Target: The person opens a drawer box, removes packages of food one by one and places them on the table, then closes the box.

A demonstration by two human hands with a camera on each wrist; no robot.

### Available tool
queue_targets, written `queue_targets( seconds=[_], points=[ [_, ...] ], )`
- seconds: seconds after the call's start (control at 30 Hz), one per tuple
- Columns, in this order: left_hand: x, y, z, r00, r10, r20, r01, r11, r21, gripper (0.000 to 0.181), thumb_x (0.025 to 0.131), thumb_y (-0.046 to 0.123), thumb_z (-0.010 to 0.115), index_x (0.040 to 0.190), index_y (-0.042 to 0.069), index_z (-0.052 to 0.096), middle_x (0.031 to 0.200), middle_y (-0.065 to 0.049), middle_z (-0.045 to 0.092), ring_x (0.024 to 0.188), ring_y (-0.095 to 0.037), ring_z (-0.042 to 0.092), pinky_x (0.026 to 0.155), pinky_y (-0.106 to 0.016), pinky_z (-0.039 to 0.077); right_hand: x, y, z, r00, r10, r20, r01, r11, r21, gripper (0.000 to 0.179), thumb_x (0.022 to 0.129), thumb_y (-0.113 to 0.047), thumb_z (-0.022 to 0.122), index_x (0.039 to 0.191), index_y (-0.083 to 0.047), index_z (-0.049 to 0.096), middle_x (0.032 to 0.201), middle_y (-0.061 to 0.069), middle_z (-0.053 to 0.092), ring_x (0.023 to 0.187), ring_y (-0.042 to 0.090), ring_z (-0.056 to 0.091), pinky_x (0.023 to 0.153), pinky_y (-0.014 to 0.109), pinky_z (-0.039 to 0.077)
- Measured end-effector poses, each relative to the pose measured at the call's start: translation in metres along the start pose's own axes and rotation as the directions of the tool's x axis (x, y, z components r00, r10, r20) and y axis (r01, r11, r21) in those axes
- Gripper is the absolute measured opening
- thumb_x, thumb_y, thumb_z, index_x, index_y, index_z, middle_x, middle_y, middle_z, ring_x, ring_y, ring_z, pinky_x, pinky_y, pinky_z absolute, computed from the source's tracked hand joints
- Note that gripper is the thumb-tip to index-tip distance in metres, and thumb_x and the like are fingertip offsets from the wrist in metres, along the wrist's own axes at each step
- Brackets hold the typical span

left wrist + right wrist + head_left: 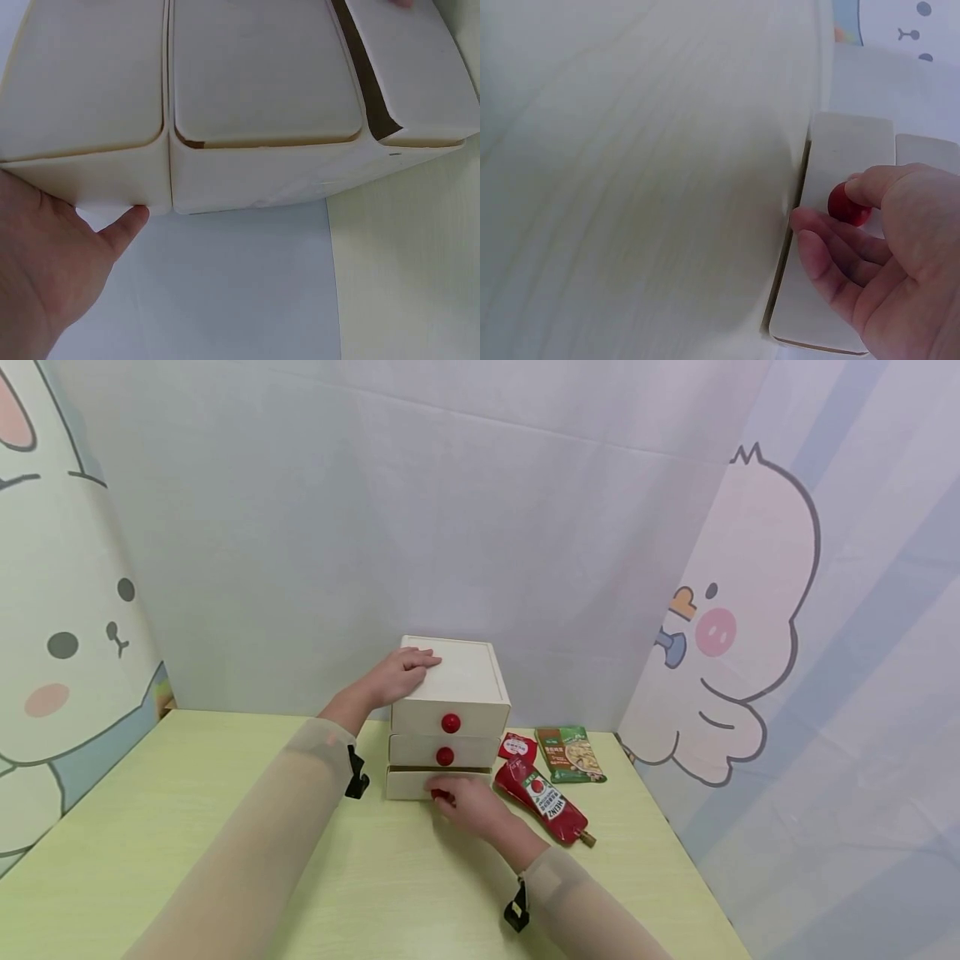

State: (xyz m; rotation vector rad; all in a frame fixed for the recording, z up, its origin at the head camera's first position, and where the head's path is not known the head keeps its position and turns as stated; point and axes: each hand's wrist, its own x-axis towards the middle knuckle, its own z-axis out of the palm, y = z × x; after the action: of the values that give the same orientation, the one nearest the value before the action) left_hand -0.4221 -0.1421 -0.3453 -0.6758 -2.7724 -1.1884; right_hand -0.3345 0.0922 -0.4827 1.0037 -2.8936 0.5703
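Observation:
A white three-drawer box (465,670) with round red knobs stands on the table. My left hand (401,675) rests on its top near the left edge, and in the left wrist view the thumb lies against the side wall. Low at the front, my right hand (474,803) pinches the red knob (847,205) of the bottom drawer (408,783) between thumb and fingers. That drawer sits slightly forward, with a dark gap along its upper edge. The middle drawer (416,750) and top drawer (416,718) appear closed.
To the right of the box lie a red Heinz ketchup pouch (536,793), a small red packet (517,747) and a green food packet (570,754). The pale yellow table (217,810) ends at a cartoon-printed curtain (300,527) behind and on both sides.

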Motion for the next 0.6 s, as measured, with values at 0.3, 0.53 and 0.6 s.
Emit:
queue_targets(
  seconds=[0.3, 0.53, 0.6],
  points=[
    [0.0004, -0.0001, -0.001, 1.0, -0.006, -0.003, 0.006, 1.0, -0.011, 0.057, 0.114, 0.022, 0.029, 0.165, 0.01, 0.051, 0.181, -0.013, 0.032, 0.173, -0.038, 0.011, 0.14, -0.06, 0.009, 0.0061, 0.0028, 0.0021, 1.0, 0.007, -0.011, -0.008, 1.0, -0.01, 0.028, 0.109, -0.017, 0.068, 0.135, -0.02, 0.079, 0.127, 0.0, 0.081, 0.086, 0.004, 0.062, 0.074, 0.018, 0.051],
    [0.0004, -0.0003, -0.0011, 1.0, -0.008, 0.009, 0.008, 1.0, -0.018, 0.057, 0.114, 0.023, 0.029, 0.166, 0.012, 0.051, 0.181, -0.012, 0.032, 0.173, -0.037, 0.011, 0.139, -0.061, 0.01, 0.009, 0.0046, 0.0023, 0.999, 0.037, -0.006, -0.037, 0.999, 0.013, 0.027, 0.109, -0.018, 0.069, 0.133, -0.02, 0.079, 0.124, 0.0, 0.081, 0.089, 0.007, 0.062, 0.077, 0.02, 0.053],
    [0.0009, -0.0006, -0.0011, 1.0, -0.006, 0.007, 0.007, 1.0, -0.018, 0.057, 0.114, 0.024, 0.028, 0.166, 0.012, 0.051, 0.181, -0.012, 0.031, 0.173, -0.037, 0.01, 0.139, -0.061, 0.01, 0.01, 0.0051, 0.0019, 0.999, 0.031, -0.01, -0.03, 0.999, 0.015, 0.026, 0.109, -0.018, 0.069, 0.132, -0.019, 0.08, 0.122, 0.0, 0.081, 0.089, 0.008, 0.063, 0.079, 0.021, 0.055]
  ],
)
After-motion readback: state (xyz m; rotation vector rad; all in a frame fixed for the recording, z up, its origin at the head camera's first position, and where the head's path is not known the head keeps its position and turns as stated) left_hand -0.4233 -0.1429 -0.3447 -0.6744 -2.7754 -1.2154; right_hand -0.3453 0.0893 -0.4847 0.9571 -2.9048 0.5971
